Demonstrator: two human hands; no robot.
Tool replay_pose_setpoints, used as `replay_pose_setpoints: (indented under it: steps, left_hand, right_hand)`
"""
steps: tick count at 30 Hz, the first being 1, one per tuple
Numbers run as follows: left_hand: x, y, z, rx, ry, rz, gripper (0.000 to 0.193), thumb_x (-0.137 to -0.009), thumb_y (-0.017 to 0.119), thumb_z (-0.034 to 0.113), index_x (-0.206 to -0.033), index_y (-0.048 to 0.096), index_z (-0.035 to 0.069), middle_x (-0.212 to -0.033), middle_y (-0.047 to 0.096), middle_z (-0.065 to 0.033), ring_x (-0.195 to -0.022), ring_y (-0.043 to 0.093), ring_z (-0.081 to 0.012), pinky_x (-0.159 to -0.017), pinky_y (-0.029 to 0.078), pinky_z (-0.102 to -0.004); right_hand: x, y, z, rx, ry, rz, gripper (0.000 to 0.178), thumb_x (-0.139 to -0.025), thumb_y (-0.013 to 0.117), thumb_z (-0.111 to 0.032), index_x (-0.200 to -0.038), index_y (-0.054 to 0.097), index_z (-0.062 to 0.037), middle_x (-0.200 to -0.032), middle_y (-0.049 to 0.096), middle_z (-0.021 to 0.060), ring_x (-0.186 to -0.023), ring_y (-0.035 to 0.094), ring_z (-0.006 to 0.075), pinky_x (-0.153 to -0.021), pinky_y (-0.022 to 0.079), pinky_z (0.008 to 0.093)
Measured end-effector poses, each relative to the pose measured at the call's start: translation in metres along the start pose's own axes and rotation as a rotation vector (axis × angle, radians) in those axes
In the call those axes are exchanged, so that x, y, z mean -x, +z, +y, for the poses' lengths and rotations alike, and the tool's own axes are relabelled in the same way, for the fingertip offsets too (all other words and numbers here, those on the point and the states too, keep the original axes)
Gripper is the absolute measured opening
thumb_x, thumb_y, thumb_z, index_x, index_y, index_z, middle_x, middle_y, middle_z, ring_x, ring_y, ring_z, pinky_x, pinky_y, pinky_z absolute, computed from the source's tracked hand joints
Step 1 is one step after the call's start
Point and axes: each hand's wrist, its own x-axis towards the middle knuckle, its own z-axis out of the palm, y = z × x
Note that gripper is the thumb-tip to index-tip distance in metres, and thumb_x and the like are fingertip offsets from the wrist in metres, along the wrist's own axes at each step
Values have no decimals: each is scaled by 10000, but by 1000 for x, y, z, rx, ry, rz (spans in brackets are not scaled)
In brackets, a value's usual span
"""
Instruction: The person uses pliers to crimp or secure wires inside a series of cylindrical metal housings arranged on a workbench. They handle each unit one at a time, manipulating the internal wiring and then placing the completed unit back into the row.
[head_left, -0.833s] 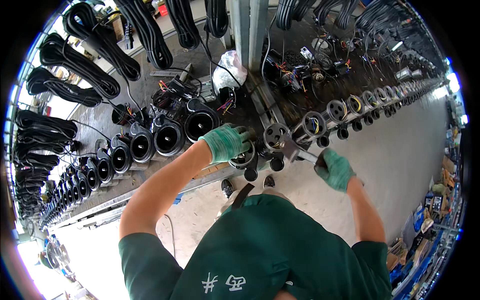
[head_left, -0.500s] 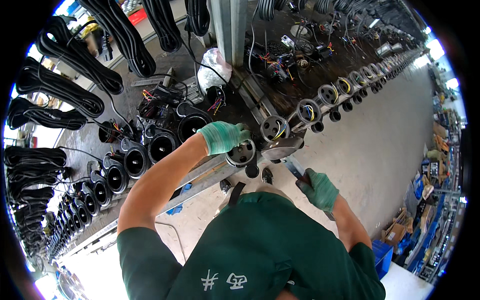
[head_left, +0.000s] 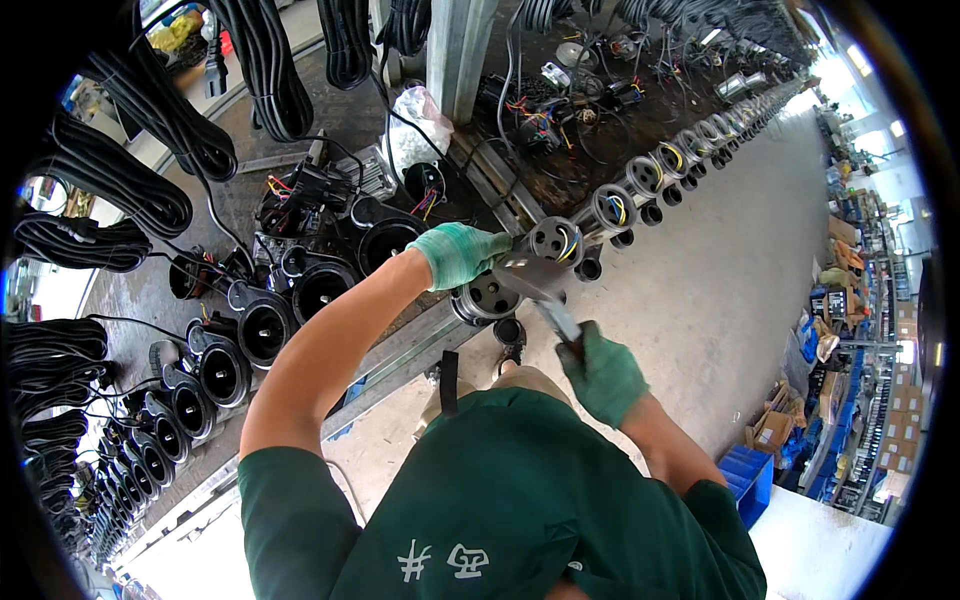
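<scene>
My right hand (head_left: 608, 378), in a green knit glove, is closed round the dark grip of a hammer (head_left: 558, 318). The hammer's broad metal head (head_left: 532, 272) is a little blurred and hangs above a round metal motor housing (head_left: 485, 298), beside my left fingertips. My left hand (head_left: 462, 255), gloved alike, has its fingers pinched together at the far rim of that housing. Whatever they hold is hidden. The housing's holed face points up, at the bench edge. Close on its right stands a similar housing (head_left: 555, 242) with yellow and blue wires.
A row of similar housings (head_left: 614, 207) runs away to the far right. Black pump casings (head_left: 265, 335) line the bench edge on the left, under hanging coiled cables (head_left: 265, 75). A metal post (head_left: 460, 60) and a white plastic bag (head_left: 415, 130) stand ahead. A blue crate (head_left: 745, 480) is at right.
My right hand has swung the hammer left and away from me, bringing its head over the housing. My left hand has shifted slightly right in the picture, and the whole view has shifted a little.
</scene>
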Motion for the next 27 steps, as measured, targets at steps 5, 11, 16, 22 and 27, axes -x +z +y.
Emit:
replay_pose_setpoints:
  steps: [5, 11, 16, 22, 27]
  left_hand:
    - [-2, 0, -4, 67, 33, 40, 216, -968, 596, 152, -1172, 609, 83, -983, 707, -203, -950, 670, -457, -778, 527, -514]
    - [3, 0, -6, 99, -22, 40, 348, -913, 603, 80, -1261, 609, 72, -1011, 715, -226, -973, 664, -467, -832, 540, -518]
    - [1, 0, -4, 74, -7, 45, 292, -940, 598, 146, -1228, 619, 102, -987, 710, -233, -947, 667, -472, -796, 534, -524]
    - [1, -1, -10, 59, -13, 42, 280, -945, 593, 177, -1218, 620, 121, -983, 715, -217, -937, 675, -455, -788, 532, -536]
    - [4, 3, -9, 43, -34, 18, 329, -928, 590, 152, -1255, 602, 118, -985, 722, -202, -943, 681, -448, -800, 538, -539]
  right_hand:
    - [-24, 20, 8, 71, 165, -181, 315, -1057, 541, -313, -1131, 471, -16, -930, 704, 298, -901, 673, 509, -762, 511, 597]
    - [5, -9, -34, -93, 64, 48, 293, -1028, 606, -236, -1162, 458, -21, -863, 715, 262, -828, 693, 493, -686, 538, 573]
    - [-29, 39, 10, 118, 216, -138, 340, -1055, 531, -326, -1177, 449, -20, -888, 706, 299, -872, 671, 530, -740, 514, 615]
    - [-10, 1, -19, 60, 156, -99, 339, -1055, 538, -337, -1176, 452, -33, -913, 715, 282, -878, 672, 521, -736, 503, 608]
    - [-10, 22, -15, 95, 159, -66, 347, -1050, 544, -339, -1192, 451, -36, -887, 718, 272, -837, 677, 521, -722, 516, 606]
